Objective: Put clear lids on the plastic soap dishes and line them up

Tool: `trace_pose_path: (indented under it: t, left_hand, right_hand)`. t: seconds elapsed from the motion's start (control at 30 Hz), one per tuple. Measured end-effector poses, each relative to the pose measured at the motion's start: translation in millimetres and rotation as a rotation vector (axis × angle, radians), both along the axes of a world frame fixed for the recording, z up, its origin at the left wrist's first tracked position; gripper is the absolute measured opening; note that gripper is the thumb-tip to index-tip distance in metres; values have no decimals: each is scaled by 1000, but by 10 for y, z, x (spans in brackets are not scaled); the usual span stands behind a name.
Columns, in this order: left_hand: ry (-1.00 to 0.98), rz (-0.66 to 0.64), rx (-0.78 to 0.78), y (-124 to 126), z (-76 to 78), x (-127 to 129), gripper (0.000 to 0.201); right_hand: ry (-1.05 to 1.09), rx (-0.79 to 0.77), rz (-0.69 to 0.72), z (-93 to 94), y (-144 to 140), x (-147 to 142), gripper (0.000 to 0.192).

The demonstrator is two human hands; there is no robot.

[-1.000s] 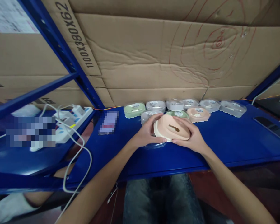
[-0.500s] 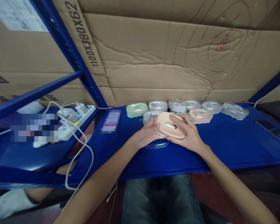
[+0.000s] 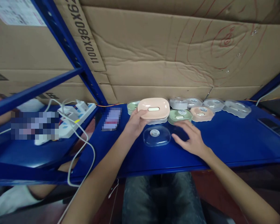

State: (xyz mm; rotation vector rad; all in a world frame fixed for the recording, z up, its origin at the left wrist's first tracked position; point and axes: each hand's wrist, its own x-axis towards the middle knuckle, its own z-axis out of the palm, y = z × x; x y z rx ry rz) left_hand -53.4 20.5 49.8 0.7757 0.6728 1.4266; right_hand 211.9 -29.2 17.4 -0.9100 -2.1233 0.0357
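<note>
My left hand point(image 3: 135, 124) grips a peach oval plastic box point(image 3: 154, 105) by its near left side, thumb on top. A cream oblong piece sits in the middle of the box's top face. The box is raised and partly covers the containers behind it. My right hand point(image 3: 189, 138) hangs above the table with fingers apart, holding nothing. Between the hands, a clear plastic lid point(image 3: 156, 138) with a round sticker lies on the blue table. Just beyond my right fingers are a green box point(image 3: 180, 115) and another peach box point(image 3: 202, 114), both under clear covers.
Clear-covered containers point(image 3: 213, 105) stand in a row along the cardboard wall point(image 3: 140, 46). A phone point(image 3: 112, 119) with a blurred screen lies left; a dark phone point(image 3: 273, 127) lies right. White cables and a power strip point(image 3: 68, 132) are left of the blue rack post. Another person's arm point(image 3: 1, 113) shows far left.
My right hand has let go of the peach box and moved slightly right, opening. My left hand has carried the box left and away from me, uncovering the clear lid.
</note>
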Motion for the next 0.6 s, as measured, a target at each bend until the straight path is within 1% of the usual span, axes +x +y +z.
trace_pose_path:
  t: [0.07,0.13,0.2,0.3,0.37,0.43,0.5,0.6]
  left_hand:
    - [-26,42,12,29,41,-54,69]
    - [-46,50,0,49,50,-83,66]
    - [-60,39,-30,61,44,-92,62]
    - [-67,20,-68,60,37,-78,53]
    - [-73,5,-77,52,34,-55,48]
    - [-78,-25,-79,42,28,-27,43]
    - [-72,-70,-81,28,20,2,41]
    - [-40,-147,-96,-2,8,46,42]
  right_hand:
    - [-174,-65,128,-41,-21,-55,54]
    - [-313,-102,207,-68,-31,-107,62]
    - [-366,-147,227,-73,-44,-126,64]
    - [-354,-252,198,-59,-85,-66,52]
    - [-324,-292,186,-50,-118,18,52]
    - [-227,-291,184,-31,-141,114,61]
    - [-59,-231,144,19,-143,201,67]
    - [147,-67,-28,178,-97,255,67]
